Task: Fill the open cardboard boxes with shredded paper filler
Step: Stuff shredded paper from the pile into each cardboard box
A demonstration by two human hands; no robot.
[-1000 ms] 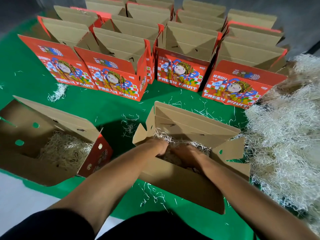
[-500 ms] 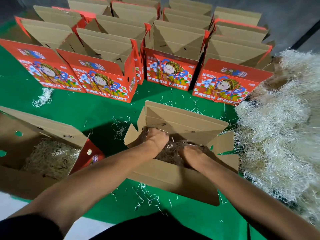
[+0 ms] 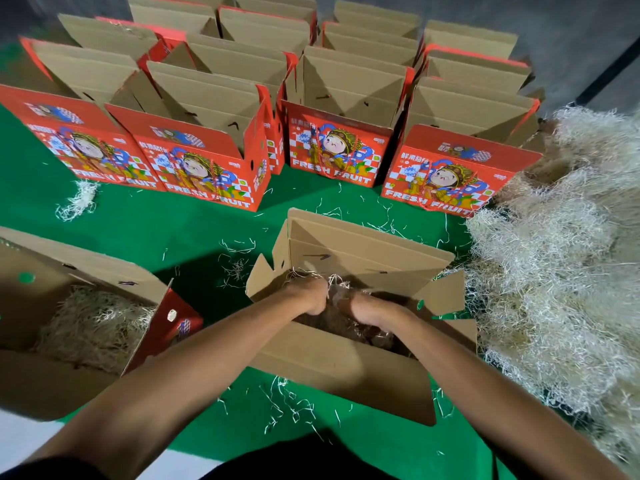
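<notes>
Down inside the open cardboard box (image 3: 349,372) near the green mat's (image 3: 207,237) front edge, the left hand (image 3: 309,295) and right hand (image 3: 367,308) curl into shredded paper filler (image 3: 341,315) — the loose heap (image 3: 561,271) lies along the mat's right edge.

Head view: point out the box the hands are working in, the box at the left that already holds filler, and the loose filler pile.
Box being filled (image 3: 346,382), head view, near wall.
Left box (image 3: 41,386), head view, near wall.
Filler pile (image 3: 554,289), head view, middle of heap.
</notes>
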